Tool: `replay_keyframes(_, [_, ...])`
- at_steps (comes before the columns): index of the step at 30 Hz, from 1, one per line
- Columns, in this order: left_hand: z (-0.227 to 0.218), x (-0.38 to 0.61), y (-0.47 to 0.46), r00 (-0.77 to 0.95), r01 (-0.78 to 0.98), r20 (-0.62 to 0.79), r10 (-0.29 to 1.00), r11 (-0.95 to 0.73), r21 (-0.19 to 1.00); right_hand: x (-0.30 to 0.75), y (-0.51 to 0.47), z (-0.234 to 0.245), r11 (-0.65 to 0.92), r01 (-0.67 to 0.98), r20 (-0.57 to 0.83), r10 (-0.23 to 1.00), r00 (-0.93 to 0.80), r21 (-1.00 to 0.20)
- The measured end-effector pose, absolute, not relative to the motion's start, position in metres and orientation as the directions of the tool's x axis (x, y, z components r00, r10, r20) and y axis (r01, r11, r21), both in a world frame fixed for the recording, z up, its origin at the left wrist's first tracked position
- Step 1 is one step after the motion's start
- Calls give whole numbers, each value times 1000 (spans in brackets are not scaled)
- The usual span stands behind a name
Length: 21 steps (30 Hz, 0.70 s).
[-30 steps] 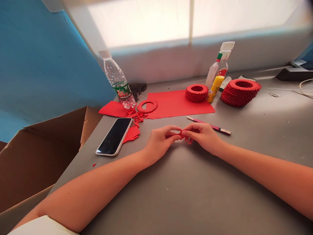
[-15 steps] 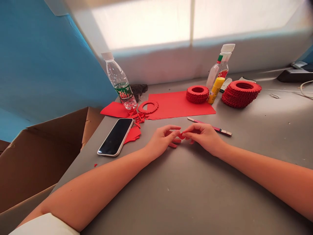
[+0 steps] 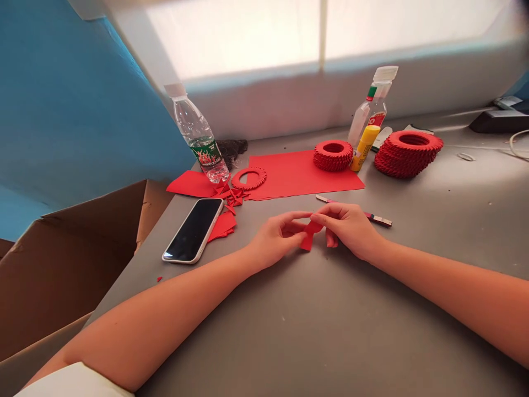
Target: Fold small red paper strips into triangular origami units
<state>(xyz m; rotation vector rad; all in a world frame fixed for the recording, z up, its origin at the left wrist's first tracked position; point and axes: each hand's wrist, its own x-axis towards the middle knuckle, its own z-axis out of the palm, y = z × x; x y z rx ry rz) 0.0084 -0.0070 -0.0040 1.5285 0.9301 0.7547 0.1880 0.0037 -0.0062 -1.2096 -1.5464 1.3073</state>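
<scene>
Both my hands meet over the grey table (image 3: pixel 339 331) and pinch one small folded piece of red paper (image 3: pixel 309 236) between them. My left hand (image 3: pixel 276 238) holds its left side with thumb and fingers closed. My right hand (image 3: pixel 350 227) grips its top edge from the right, fingers curled. The paper hangs down between the fingertips, just above the tabletop.
A phone (image 3: pixel 194 229) lies face up at my left beside red paper scraps (image 3: pixel 223 224). Behind are red sheets (image 3: pixel 301 172), a flat paper ring (image 3: pixel 249 178), two stacked red paper rings (image 3: pixel 333 155) (image 3: pixel 408 152), a water bottle (image 3: pixel 197 134), glue bottles (image 3: pixel 370 121), a pen (image 3: pixel 374 218). A cardboard box (image 3: pixel 70 259) stands left.
The red paper piece has unfolded and now hangs lower between my fingertips. My hands have shifted slightly; the view tilted a little.
</scene>
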Motion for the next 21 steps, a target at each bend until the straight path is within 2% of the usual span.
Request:
replay_keyframes(7, [-4,6,-8,348,411,28,937,-179,894,188,2,-8,102,324,4,957,-290,-941])
replay_keyframes(10, [-3,4,-7,301,535,64,951,-224,814,188,3,-11,156,411,18,948,-319,-898])
replay_keyframes(15, [-2,3,-4,341,665,88,936,-307,681,187,1,-11,318,518,120,917,-380,-794])
replay_keyframes(21, [-9,3,-1,441,760,161,883,-463,456,184,1,-11,389,573,151,896,-418,-721])
